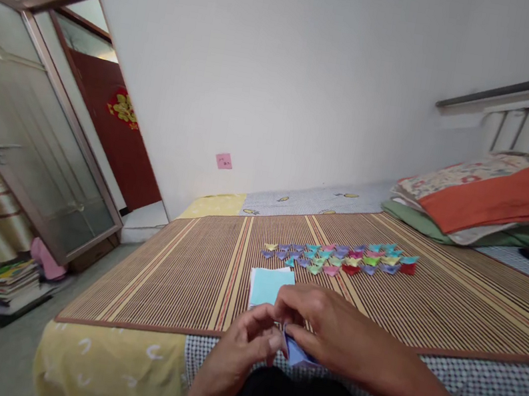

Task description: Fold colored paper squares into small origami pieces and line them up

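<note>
A folded blue-violet paper [299,355] is held low over the near edge of the bed. The fingers of my right hand [325,323] are bent round its top and far side. My left hand [244,347] pinches the left end of the same paper, its thumb and index finger close together. Just beyond my hands lies a stack of square paper sheets [270,285], light blue on top with white beneath. Farther back, several small folded paper pieces [335,261] of many colours stand in rows on the striped mat [192,267].
Folded bedding with an orange piece [502,197] lies at the right back of the bed. A glass-panelled door [44,120] stands at the left, with a stack of books [14,281] on the floor below it.
</note>
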A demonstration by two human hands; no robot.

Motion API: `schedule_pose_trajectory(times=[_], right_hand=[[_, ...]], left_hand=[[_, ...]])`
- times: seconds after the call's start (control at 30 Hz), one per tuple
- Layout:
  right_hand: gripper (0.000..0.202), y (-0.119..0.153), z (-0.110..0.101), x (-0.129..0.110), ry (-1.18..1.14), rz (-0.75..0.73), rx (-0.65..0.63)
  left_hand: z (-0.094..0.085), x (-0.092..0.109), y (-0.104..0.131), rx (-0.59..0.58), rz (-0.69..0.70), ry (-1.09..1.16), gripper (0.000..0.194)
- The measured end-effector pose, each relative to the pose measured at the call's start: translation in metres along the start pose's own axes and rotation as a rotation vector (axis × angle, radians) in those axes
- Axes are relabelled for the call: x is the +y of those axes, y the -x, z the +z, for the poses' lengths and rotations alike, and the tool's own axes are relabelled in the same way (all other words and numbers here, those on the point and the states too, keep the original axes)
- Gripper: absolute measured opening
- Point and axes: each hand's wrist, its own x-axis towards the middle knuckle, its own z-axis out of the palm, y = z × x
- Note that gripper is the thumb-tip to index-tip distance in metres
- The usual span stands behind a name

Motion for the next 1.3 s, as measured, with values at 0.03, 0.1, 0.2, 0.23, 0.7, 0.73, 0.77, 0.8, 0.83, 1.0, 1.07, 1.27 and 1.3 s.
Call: schedule_pose_trajectory(times=[0.03,0.1,0.2,0.23,0.7,0.73,0.77,0.8,0.83,1.0,1.07,1.27,1.3], right_hand=[[0.022,-0.001,0.001,0.001,0.01,0.006,-0.002],[0.023,-0.004,0.003,0.006,0.012,0.017,-0.004],[0.022,-0.006,0.006,0.016,-0.072,0.016,0.006],[0.021,-0.006,0.007,0.019,-0.117,0.014,0.006],[0.02,-0.014,0.008,0.025,-0.315,0.052,-0.065],[0.021,-0.015,0.009,0.026,-0.312,0.055,-0.067],[0.022,-0.016,0.01,0.026,-0.305,0.06,-0.065],[0.023,-0.017,0.011,0.026,-0.295,0.065,-0.065],[0.023,-0.018,0.011,0.026,-0.289,0.071,-0.071],[0.021,-0.02,0.012,0.029,-0.394,0.057,-0.073],[0.018,-0.015,0.011,0.033,-0.379,0.055,0.045],[0.018,0.01,0.025,0.045,-0.197,0.245,0.306],[0.018,0.013,0.03,0.045,-0.202,0.284,0.294]], left_hand=[[0.001,0.001,0.001,-0.003,-0.004,-0.024,0.036],[0.002,0.0,0.002,0.004,-0.014,-0.042,0.04],[0.0,-0.004,0.001,0.066,-0.03,0.016,0.032],[-0.002,-0.006,0.0,0.086,-0.047,0.05,0.031],[0.001,-0.012,-0.009,0.142,0.062,0.055,0.026],[0.001,-0.011,-0.009,0.133,0.059,0.05,0.026],[0.002,-0.011,-0.008,0.123,0.047,0.048,0.028],[0.003,-0.01,-0.008,0.114,0.032,0.047,0.031],[0.004,-0.01,-0.007,0.109,0.019,0.045,0.035],[0.008,-0.012,-0.009,0.185,0.009,0.015,0.035],[0.008,-0.012,-0.009,0.259,0.021,-0.022,0.028],[0.009,-0.011,-0.007,0.434,0.094,-0.191,0.031],[0.01,-0.012,-0.008,0.453,0.104,-0.214,0.032]])
